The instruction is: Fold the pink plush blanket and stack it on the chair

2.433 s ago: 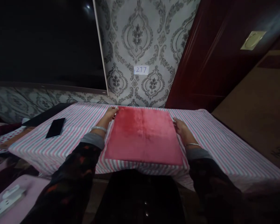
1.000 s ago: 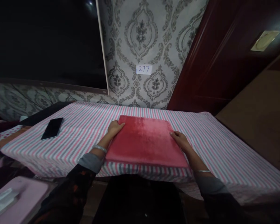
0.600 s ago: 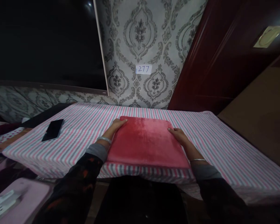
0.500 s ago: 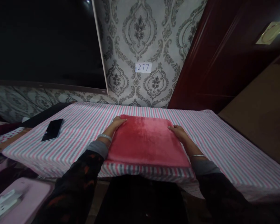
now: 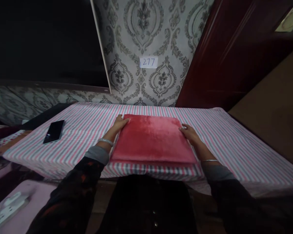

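A flat, square red plush cushion (image 5: 153, 139) lies near the front edge of the striped cloth. Its nap shows darker and lighter patches, and a layered edge runs along the front. My left hand (image 5: 119, 124) is closed round its far left corner, thumb on top and the other fingers at the side. At the far right side, my right hand (image 5: 189, 133) holds the edge between thumb and fingers. The undersides of both hands are hidden.
A pink, white and grey striped cloth (image 5: 83, 130) covers the table. A black phone (image 5: 54, 131) lies at the left. Below it, a white power strip (image 5: 8, 209) rests on a pink surface (image 5: 36, 198). Behind are a dark screen (image 5: 46, 42) and patterned wall (image 5: 141, 78).
The whole view has shifted, so everything sits slightly higher in the picture. Both hands remain at the cushion's sides, spread slightly wider at its edges.
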